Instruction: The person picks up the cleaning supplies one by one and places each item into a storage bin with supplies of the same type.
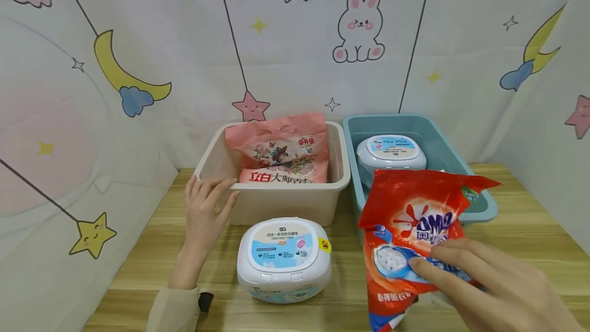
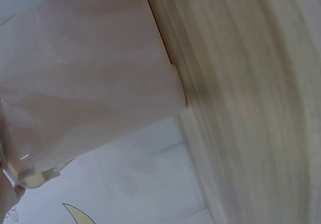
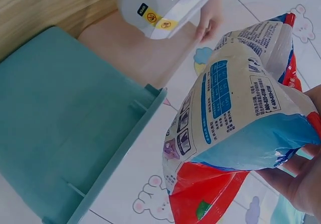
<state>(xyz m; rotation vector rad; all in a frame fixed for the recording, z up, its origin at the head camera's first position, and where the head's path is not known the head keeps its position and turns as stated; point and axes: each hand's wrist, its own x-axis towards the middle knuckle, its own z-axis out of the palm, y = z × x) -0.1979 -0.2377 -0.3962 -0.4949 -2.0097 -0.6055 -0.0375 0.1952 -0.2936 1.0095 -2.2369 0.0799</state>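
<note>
My right hand [image 1: 498, 286] grips a red bag of laundry powder [image 1: 396, 214] in front of the blue-green bin [image 1: 475, 214]. In the right wrist view, the bag's back with printed panels [image 3: 220, 93] shows, with fingers under it. My left hand [image 1: 203, 214] holds the front left rim of the beige bin [image 1: 281, 201], fingers over the edge. A pink bag of detergent [image 1: 281, 152] leans inside that bin. On the table before it stands a white lidded tub [image 1: 283, 265] with a blue label. A similar tub [image 1: 392, 152] sits inside the blue-green bin.
Both bins stand side by side on a wood-grain table [image 1: 350, 291]. A white cloth with cartoon prints [image 1: 299, 40] hangs behind and along the sides. Under the red bag, part of a pale object is mostly hidden.
</note>
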